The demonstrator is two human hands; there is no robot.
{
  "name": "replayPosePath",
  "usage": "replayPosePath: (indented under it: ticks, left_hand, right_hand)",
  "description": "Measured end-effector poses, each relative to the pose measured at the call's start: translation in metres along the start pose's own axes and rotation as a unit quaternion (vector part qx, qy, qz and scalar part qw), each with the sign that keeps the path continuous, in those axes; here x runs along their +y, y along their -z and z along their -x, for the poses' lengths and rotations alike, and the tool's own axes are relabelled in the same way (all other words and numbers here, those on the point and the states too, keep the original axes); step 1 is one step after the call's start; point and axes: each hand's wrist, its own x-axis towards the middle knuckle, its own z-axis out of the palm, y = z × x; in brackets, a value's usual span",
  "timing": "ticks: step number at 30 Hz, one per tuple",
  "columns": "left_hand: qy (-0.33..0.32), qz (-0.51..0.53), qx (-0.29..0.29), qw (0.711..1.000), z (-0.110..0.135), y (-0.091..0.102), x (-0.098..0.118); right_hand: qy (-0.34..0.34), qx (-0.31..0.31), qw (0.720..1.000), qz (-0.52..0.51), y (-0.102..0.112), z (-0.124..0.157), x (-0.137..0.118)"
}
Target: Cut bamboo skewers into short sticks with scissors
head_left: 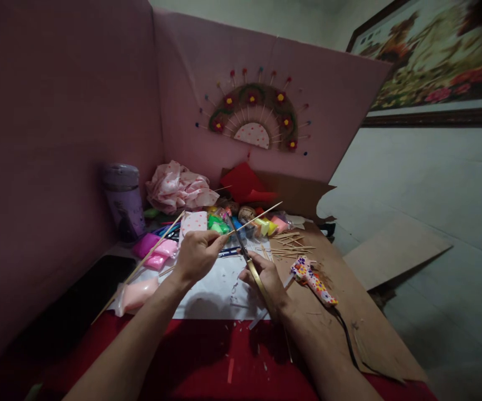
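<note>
My left hand [197,254] is closed in a pinch on a thin bamboo stick [257,214] that points up and to the right. My right hand [266,278] is wrapped round gold-handled scissors [249,264], whose blades reach up to the stick near my left fingertips. Both hands hover over a white sheet [220,292] on a red table [207,356]. Another long bamboo stick [141,267] lies slanted at the left, beside pink clay packets [155,250].
Colourful clay packets [241,223], a purple bottle [123,200], crumpled pink cloth [178,186], red paper [245,184], a pile of short sticks [291,245] and a flower-patterned glue gun [311,278] lie on brown cardboard [362,317]. A pink board with a fan decoration [255,114] stands behind.
</note>
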Motion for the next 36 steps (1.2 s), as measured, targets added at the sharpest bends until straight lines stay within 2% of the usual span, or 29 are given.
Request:
replayPosePath:
  ticks: [2, 5, 8, 11, 15, 19, 22, 24, 26, 29, 33, 36]
  left_hand:
    - [-0.041, -0.062, 0.032, 0.997, 0.002, -0.004, 0.002]
    - [-0.087, -0.099, 0.07, 0.989, 0.004, -0.007, 0.003]
    - [-0.091, -0.112, 0.063, 0.987, 0.005, -0.007, 0.002]
    - [-0.057, -0.083, 0.032, 0.994, 0.003, -0.005, -0.002]
    - [-0.002, 0.04, -0.026, 0.999, -0.001, -0.002, -0.007]
    - [0.076, 0.185, -0.108, 0.974, -0.006, 0.004, -0.005]
    - [0.112, 0.227, -0.143, 0.957, -0.008, 0.005, -0.002]
    - [0.111, 0.218, -0.122, 0.962, -0.007, 0.002, -0.001]
    - [0.089, 0.167, -0.066, 0.98, -0.004, -0.002, -0.001]
    - [0.009, 0.042, 0.022, 0.999, 0.0, -0.009, -0.002]
    - [-0.111, -0.07, 0.083, 0.988, 0.003, -0.011, -0.003]
    - [-0.123, -0.134, 0.086, 0.98, 0.004, -0.008, -0.003]
  right_hand:
    - [0.002, 0.004, 1.0, 0.0, 0.001, -0.001, 0.002]
    - [-0.007, 0.004, 1.0, -0.003, 0.001, -0.001, 0.003]
    - [-0.005, 0.003, 1.0, -0.007, 0.0, 0.0, 0.003]
    - [0.0, 0.0, 1.0, -0.001, -0.001, 0.001, 0.006]
    - [-0.002, -0.008, 1.0, 0.011, -0.002, 0.002, 0.009]
    - [0.001, -0.025, 1.0, -0.011, -0.003, 0.003, 0.008]
    - [0.0, -0.023, 1.0, -0.01, -0.002, 0.003, 0.007]
    - [0.004, -0.009, 1.0, 0.006, -0.001, 0.002, 0.006]
    - [0.012, 0.004, 1.0, 0.022, 0.0, 0.001, 0.007]
    - [0.017, 0.012, 0.999, 0.031, 0.002, 0.0, 0.006]
    - [0.007, 0.013, 1.0, 0.025, 0.002, 0.0, 0.005]
    - [0.008, 0.004, 1.0, 0.019, 0.001, 0.001, 0.006]
